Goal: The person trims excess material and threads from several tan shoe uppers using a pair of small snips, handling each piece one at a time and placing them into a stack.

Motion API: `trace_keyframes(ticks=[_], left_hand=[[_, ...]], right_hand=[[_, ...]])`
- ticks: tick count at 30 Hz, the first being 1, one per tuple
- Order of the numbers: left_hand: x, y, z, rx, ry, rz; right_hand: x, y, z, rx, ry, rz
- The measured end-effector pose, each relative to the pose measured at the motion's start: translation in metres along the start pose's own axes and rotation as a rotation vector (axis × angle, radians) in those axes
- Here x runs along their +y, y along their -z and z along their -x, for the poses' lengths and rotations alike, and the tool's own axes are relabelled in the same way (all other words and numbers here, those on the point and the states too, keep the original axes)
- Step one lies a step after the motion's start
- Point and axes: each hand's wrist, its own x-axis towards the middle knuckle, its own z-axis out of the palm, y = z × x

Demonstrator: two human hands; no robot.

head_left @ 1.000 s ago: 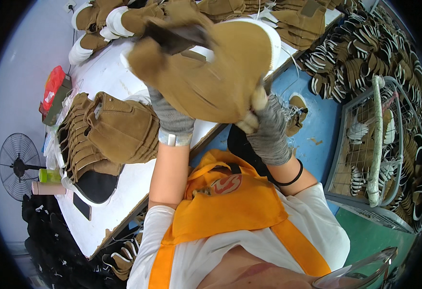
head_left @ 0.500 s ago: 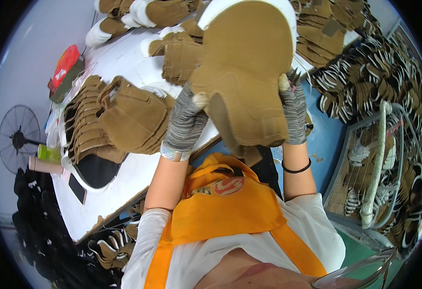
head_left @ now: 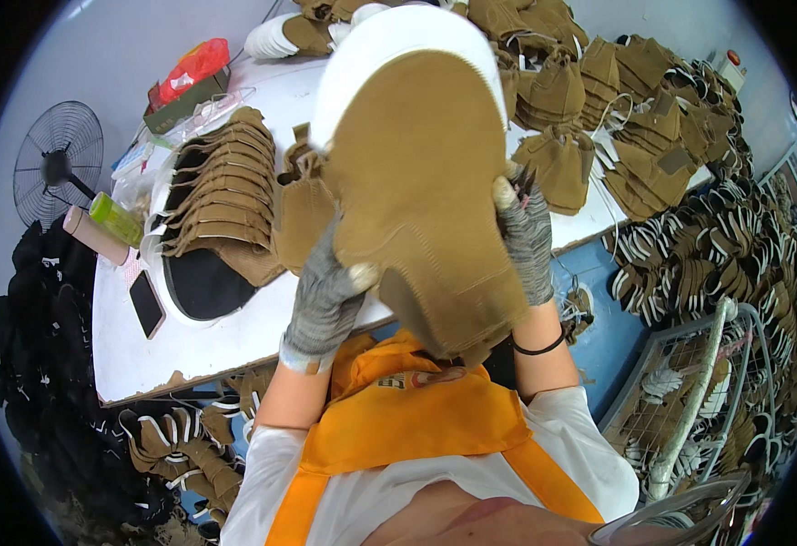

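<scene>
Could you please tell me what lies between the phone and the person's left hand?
In the head view, a white-edged black panel and white tabletop lie between the phone and the left hand.

L fingers (head_left: 362, 276) partly hid. behind brown upper (head_left: 426, 182), R fingers (head_left: 505, 194) likewise, specs (head_left: 676, 514) cut off at btm edge

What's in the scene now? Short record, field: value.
Held: brown upper, white toe edge raised
Left grip: gray glove, on upper's left side
Right grip: gray glove, on upper's right side; dark pointed tool by thumb
Table: upper stack, phone, green bottle, pink bottle
Far left: fan
Lower right: wire basket
</scene>
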Motion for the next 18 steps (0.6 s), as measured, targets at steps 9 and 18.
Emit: trace_keyframes(ticks=[9, 18], left_hand=[[0.061, 0.043, 0.020, 0.100, -0.042, 0.003], [0.107, 0.063, -0.055, 0.044, -0.282, -0.455]], right_hand=[[-0.023, -0.060, -0.025, -0.203, 0.238, 0.528], [-0.004, -0.096, -0.127, -0.371, 0.035, 0.633]])
